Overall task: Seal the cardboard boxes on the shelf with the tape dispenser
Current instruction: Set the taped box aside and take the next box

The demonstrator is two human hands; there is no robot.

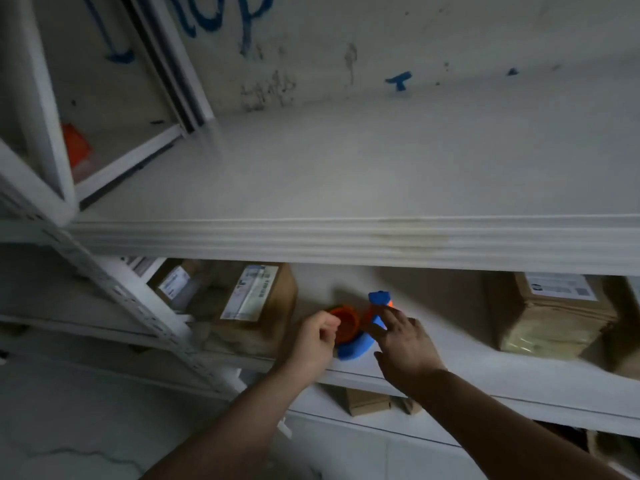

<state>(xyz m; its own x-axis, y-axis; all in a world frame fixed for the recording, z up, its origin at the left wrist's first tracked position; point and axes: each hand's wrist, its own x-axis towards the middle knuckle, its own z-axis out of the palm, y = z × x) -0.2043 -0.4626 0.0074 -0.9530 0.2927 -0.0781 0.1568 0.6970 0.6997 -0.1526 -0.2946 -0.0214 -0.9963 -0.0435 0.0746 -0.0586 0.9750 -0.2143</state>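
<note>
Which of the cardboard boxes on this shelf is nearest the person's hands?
The box with the tall white label, just left of the left hand and the tape dispenser. The box on the right stands farther off.

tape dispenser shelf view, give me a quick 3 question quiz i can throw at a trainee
1. True or false: the tape dispenser lies on the top shelf board.
2. The right hand is: A gripping a box; B open, fingers spread at the dispenser; C out of view.
3. Name the dispenser's two colours.
Key: 1 false, it lies one shelf lower; 2 B; 3 blue and orange.
</note>
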